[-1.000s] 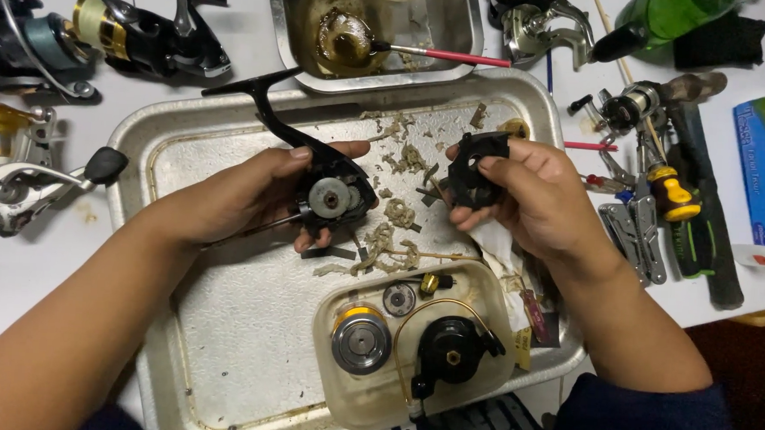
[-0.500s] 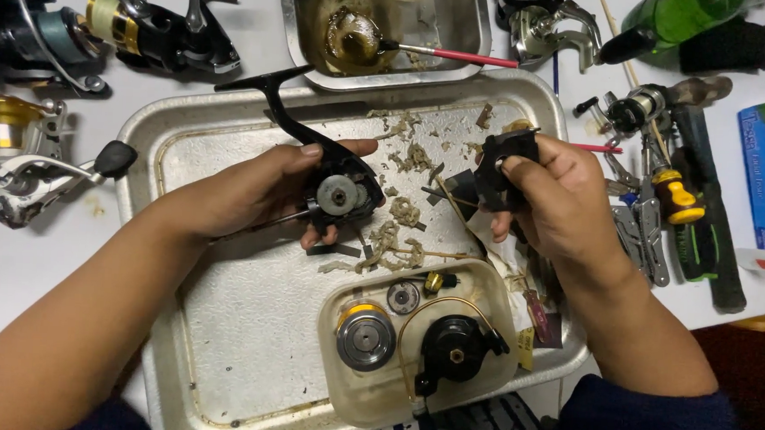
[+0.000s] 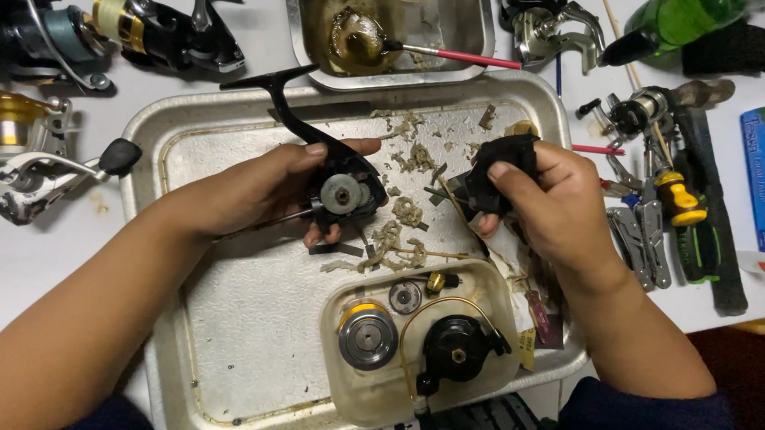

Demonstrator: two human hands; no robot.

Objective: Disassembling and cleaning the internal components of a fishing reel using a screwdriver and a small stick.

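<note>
Black reel body (image 3: 337, 183), opened, tilted, black side cover (image 3: 498, 173) apart

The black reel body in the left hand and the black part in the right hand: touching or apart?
Apart. The head view shows bare tray between the reel body in the left hand and the black part in the right hand.

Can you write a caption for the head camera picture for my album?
Left hand holds a black fishing reel body, right hand a black part, over a metal tray.
</note>
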